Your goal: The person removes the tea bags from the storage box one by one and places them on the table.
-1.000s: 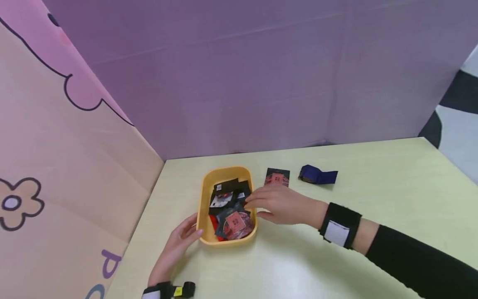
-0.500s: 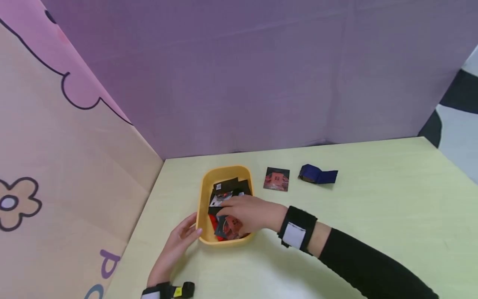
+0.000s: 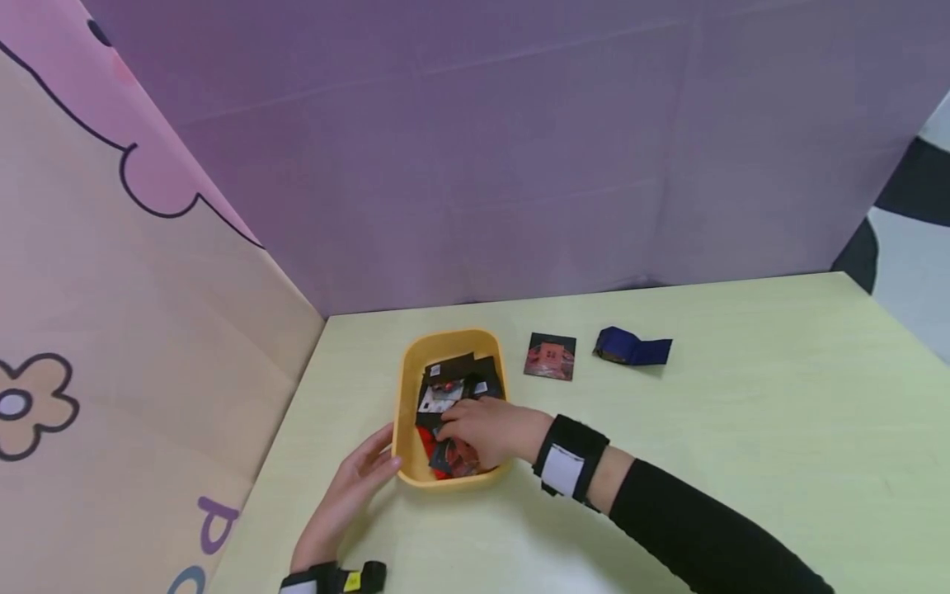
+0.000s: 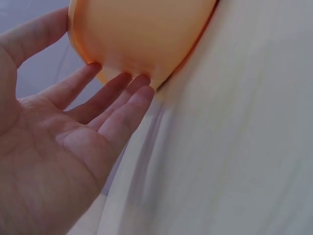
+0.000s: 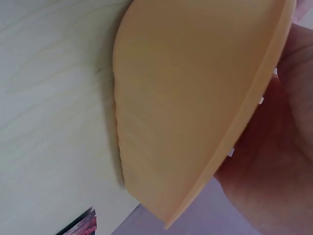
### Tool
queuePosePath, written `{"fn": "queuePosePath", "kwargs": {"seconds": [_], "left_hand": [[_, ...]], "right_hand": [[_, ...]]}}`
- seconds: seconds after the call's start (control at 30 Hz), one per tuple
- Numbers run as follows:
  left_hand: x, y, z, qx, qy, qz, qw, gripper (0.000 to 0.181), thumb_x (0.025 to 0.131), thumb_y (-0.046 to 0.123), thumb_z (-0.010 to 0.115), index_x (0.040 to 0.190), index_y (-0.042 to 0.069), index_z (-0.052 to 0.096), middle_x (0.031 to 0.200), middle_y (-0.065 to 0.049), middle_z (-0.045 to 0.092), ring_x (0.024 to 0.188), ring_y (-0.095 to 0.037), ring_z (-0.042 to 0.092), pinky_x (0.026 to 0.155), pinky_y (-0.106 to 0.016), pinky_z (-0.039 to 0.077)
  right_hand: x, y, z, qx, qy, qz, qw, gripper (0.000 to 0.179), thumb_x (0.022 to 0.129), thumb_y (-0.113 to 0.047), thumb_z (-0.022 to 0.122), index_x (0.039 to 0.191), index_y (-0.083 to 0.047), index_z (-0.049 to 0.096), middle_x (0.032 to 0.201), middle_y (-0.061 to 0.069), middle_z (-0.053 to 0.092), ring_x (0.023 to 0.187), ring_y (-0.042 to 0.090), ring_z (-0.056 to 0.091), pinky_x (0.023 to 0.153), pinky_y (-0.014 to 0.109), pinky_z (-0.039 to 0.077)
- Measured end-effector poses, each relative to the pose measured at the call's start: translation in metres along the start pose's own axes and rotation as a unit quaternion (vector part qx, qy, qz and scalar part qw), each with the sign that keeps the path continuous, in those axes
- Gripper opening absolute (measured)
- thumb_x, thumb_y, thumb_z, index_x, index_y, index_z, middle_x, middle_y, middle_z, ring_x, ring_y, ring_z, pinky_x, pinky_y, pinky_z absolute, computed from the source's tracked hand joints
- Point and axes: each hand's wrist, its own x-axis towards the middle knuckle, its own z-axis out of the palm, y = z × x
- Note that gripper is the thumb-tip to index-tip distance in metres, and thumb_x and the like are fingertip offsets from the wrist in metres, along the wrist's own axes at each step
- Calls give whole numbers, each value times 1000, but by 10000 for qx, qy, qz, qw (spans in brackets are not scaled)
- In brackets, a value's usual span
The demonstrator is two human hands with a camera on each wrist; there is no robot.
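Nearest, along the lower edge: around the left wrist, a black fabric strap (image 3: 319, 577) with a small black-and-yellow fitting (image 3: 362, 577) beside it; around the right forearm, a black close-fitting sleeve (image 3: 690, 511), then a black wristband with a white patch (image 3: 571, 458). Just beyond, touching with the left hand (image 3: 359, 478) the outer left side of a rounded orange-yellow plastic tub (image 3: 407, 412), with relaxed, slightly parted fingers and the thumb by the rim. At the left part of a pale wood-grained table (image 3: 712, 462), that tub. Reaching over its right rim into the contents with the right hand (image 3: 493, 431), fingertips out of sight; impossible to tell whether gripping or only touching. Inside, by the hand, a dark flat packet with a pinkish-red print (image 3: 463, 460) and, to its left, a bright red flat piece (image 3: 426, 441); farther in, a white-and-black printed packet (image 3: 439, 396), then a black packet with a small white label (image 3: 451, 371). Right of the tub, well apart from it, a dark square packet with a red centre (image 3: 550, 356); further right, a folded dark-blue packet (image 3: 632, 346). Farthest, behind the table, a creased purple fabric backdrop (image 3: 482, 165).
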Motion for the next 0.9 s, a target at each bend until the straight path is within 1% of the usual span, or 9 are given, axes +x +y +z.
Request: {"fn": "queuePosePath", "kwargs": {"seconds": [0.07,0.17,0.33,0.5,0.63,0.7,0.77,0.9], "left_hand": [[0,0,0,-2,9,-3,10000,62,95,30,67,149,11,43,153,-14,41,135,-36,44,111,-58,32],[0,1,0,-19,12,-9,10000,61,95,29,66,149,11,43,153,-14,41,135,-36,44,112,-57,32],[0,0,0,-33,15,37,10000,61,96,28,66,149,10,43,153,-14,41,135,-36,44,112,-57,32],[-1,-2,0,-97,-55,217,9997,60,96,22,66,149,8,42,153,-14,41,134,-35,46,111,-57,32],[0,-3,0,-171,-108,296,9994,62,95,20,67,149,8,42,152,-14,42,133,-35,47,111,-57,33],[0,-4,-1,-188,-141,304,9993,63,94,22,68,150,9,41,152,-14,42,133,-35,47,111,-57,33],[0,-4,-1,-203,-188,319,9991,63,94,22,68,150,9,41,152,-14,42,133,-35,47,111,-57,33],[0,-5,-1,-244,-204,261,9992,65,94,23,69,150,9,40,153,-13,41,135,-34,45,111,-54,33]], "right_hand": [[1,0,1,6,4,-18,10000,64,81,-16,81,140,-25,57,151,-2,45,140,17,37,115,42,32],[1,0,1,60,47,-58,10000,64,82,-19,81,141,-25,56,152,-2,44,140,17,37,115,41,32],[-1,-1,-1,121,173,-123,9997,62,83,-32,81,140,-25,57,151,-1,44,139,18,38,115,40,32],[-4,-2,-2,157,301,-204,9992,58,86,-34,78,139,-24,59,151,0,44,139,18,39,115,40,32],[-4,-3,-2,297,558,-442,9970,58,87,-37,76,141,-24,57,151,3,44,138,19,41,115,39,32],[-4,-3,-2,450,692,-574,9949,60,88,-38,75,143,-24,55,152,5,42,138,21,41,115,39,33],[-6,-3,-3,581,813,-659,9928,64,88,-39,75,145,-24,52,154,7,40,139,22,40,115,40,33],[-11,-2,-7,642,1138,-761,9885,68,88,-43,74,148,-24,47,155,9,37,139,25,38,115,44,32]]}}
